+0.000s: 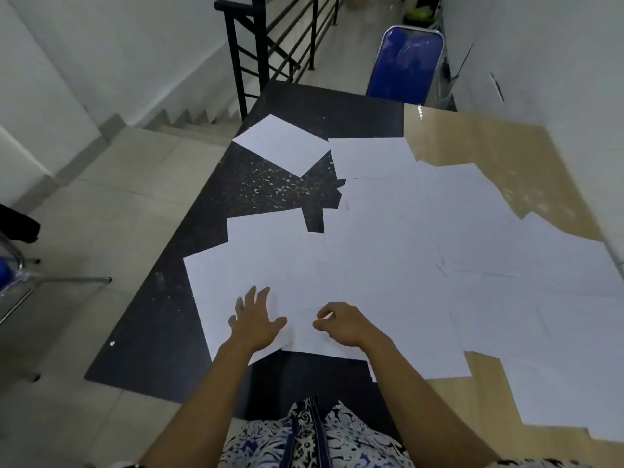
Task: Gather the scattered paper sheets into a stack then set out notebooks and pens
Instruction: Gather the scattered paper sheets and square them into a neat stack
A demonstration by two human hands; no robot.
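Black speckled surface (270, 184) with a wooden part at the right carries many white paper sheets (388, 258), scattered and overlapping across it. One sheet (282, 145) lies apart at the far edge. Left hand (255, 320) presses flat on a near sheet, fingers spread. Right hand (341, 324) pinches a sheet edge with curled fingers.

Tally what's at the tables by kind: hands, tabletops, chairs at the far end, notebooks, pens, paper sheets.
Hands: 2 (left hand, right hand)
Tabletops: 2 (black tabletop, wood tabletop)
Chairs: 1 (blue chair)
Notebooks: 0
Pens: 0
Paper sheets: overlapping, no exact count
Total: 5, sheets excluded
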